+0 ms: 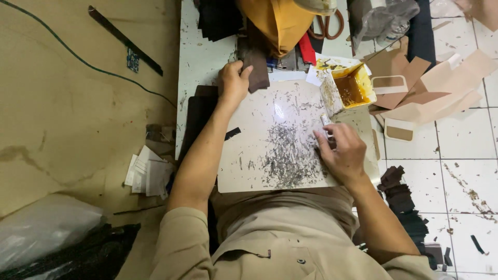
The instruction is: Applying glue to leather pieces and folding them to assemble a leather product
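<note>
Here, hands: left (pixel 233 83) grips brown piece (pixel 256 70), right (pixel 340 153) holds brush (pixel 327 124).

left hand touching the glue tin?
No, the left hand grips a dark brown piece at the board's far edge, well apart from the glue tin.

The smeared board (pixel 270 155) lies open at its centre; a glue tin (pixel 348 88) blocks two o'clock, and brown leather pieces (pixel 254 67) and yellow cloth (pixel 277 21) crowd twelve.
</note>
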